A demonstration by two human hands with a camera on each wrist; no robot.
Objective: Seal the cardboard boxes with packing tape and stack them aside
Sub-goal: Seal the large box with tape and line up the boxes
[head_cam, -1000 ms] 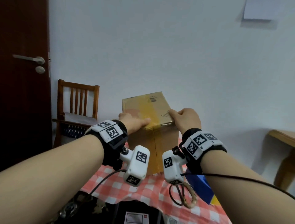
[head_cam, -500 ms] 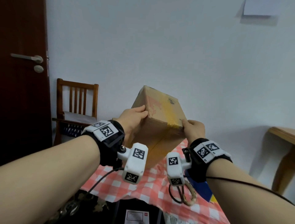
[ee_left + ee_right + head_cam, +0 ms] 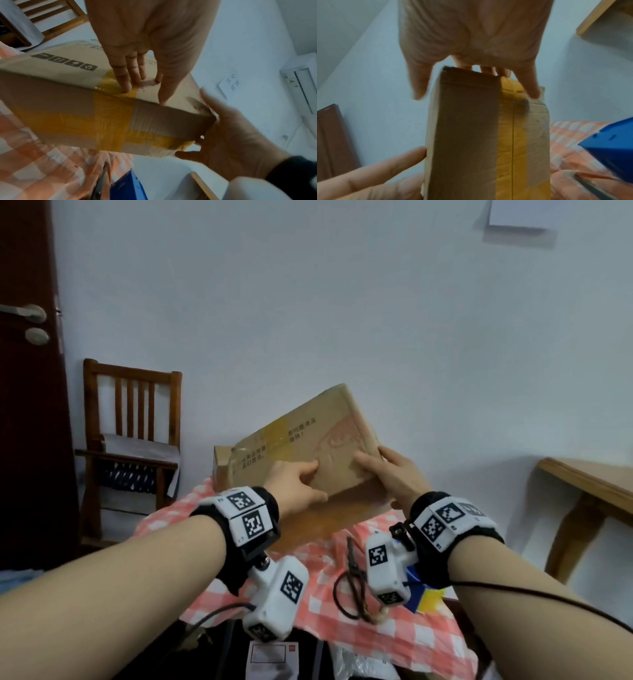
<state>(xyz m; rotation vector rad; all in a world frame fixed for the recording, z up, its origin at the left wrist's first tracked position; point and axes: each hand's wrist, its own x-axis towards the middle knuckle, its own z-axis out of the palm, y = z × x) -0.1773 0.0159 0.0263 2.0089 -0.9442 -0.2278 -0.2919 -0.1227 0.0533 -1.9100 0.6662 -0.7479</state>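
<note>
matt brown cardboard box (image 3: 301, 446) w/ glossy yellowish tape strips (image 3: 113, 115), checked red-white cloth (image 3: 394, 625) under box, varnished wood chair (image 3: 133, 419) left of box, blue plastic item (image 3: 614, 148) right of box

Pale wall (image 3: 342, 302), dark door (image 3: 24, 405), wooden chair (image 3: 133, 419) beside it.

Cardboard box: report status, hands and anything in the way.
Left hand and right hand both grip the cardboard box. Box taped yellow, tilted, held above the checked tablecloth. Scissors and blue box lie below it.
</note>
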